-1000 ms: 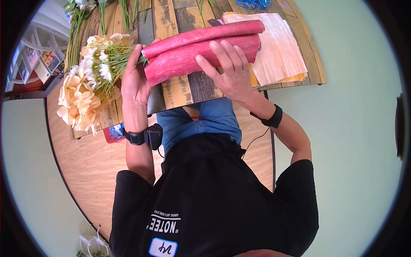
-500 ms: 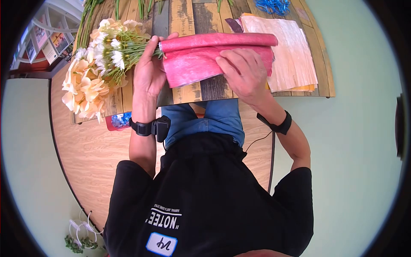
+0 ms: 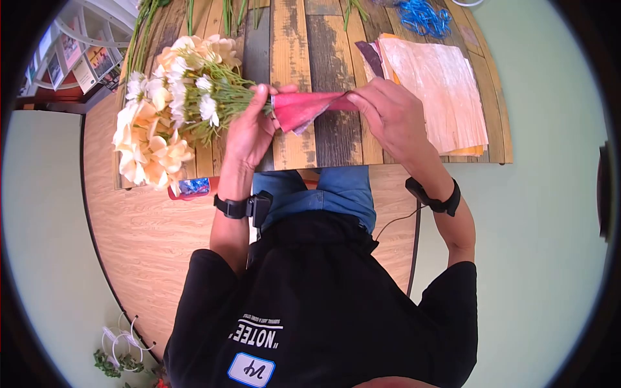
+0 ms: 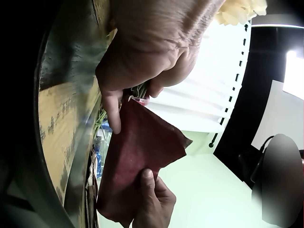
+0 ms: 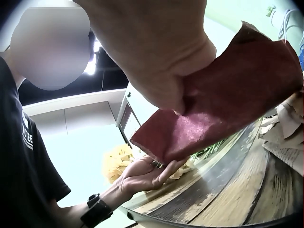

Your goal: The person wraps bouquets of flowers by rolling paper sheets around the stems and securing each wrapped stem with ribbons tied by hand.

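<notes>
A bouquet of cream flowers (image 3: 162, 145) and white daisies (image 3: 208, 108) lies across my left hand (image 3: 250, 134), blooms to the left. That hand grips the green stems just below the flowers, at the left end of a dark pink sheet of wrapping paper (image 3: 296, 111). The paper surrounds the lower stems and hides them. My right hand (image 3: 396, 119) pinches the paper toward its right end. In the right wrist view, the thumb presses into the paper (image 5: 237, 85), which spreads out as a bent sheet with a loose corner.
A stack of pale pink and orange sheets (image 3: 440, 97) lies on the wooden table (image 3: 330, 139) at right. Behind it is a tangle of blue ribbon (image 3: 425, 18). Loose green stems (image 3: 191, 16) lie along the far edge. A red container (image 3: 192, 188) shows below the table.
The right hand has gone from lying over the roll with extended fingers to pinching the paper. The paper looks narrower and tapered in the head view; the left hand keeps its grip.
</notes>
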Motion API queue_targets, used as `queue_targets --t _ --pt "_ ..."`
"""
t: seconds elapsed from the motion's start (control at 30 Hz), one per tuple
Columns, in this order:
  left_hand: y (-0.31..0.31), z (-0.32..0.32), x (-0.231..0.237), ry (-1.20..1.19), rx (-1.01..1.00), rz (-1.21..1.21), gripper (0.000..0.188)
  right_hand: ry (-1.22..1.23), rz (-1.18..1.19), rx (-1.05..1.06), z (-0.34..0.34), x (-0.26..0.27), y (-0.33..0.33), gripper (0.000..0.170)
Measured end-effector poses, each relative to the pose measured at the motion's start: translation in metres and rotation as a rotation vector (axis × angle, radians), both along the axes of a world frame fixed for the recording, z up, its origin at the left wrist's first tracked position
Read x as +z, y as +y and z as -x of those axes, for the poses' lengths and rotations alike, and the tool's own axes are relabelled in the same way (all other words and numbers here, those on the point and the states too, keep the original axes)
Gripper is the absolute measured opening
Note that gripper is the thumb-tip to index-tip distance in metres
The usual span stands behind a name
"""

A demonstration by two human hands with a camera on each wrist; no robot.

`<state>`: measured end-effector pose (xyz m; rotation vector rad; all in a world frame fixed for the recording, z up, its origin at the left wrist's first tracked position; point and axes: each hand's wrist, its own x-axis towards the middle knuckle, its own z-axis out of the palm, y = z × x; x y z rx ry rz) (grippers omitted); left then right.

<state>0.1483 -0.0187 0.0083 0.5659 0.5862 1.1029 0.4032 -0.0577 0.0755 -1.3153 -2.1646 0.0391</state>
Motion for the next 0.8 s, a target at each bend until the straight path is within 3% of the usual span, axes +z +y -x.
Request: queue_targets --t 0.13,0.33,0.53,0.67,0.8 --pt "-0.004 -0.002 -0.001 0.053 0.015 0.049 0.026 -0.088 -0.091 -0.015 0.003 -0.011 0.008 0.018" --pt "-0.011 -0.013 -0.001 0.039 0.069 0.093 0.025 0.007 -0.154 0.074 0.013 -0.024 0.013 0.027" --pt "-0.021 -0.013 -0.001 0.054 0.038 0.089 0.023 0.012 -0.092 0.180 0.010 -0.029 0.025 0.020" --pt "-0.028 -0.016 0.000 0.091 0.083 0.082 0.015 0.045 -0.042 0.210 0.014 -0.028 0.034 0.024" --pt "-0.030 -0.014 -0.015 0.001 0.064 0.028 0.019 0.066 0.033 0.234 0.010 -0.030 0.042 0.029"
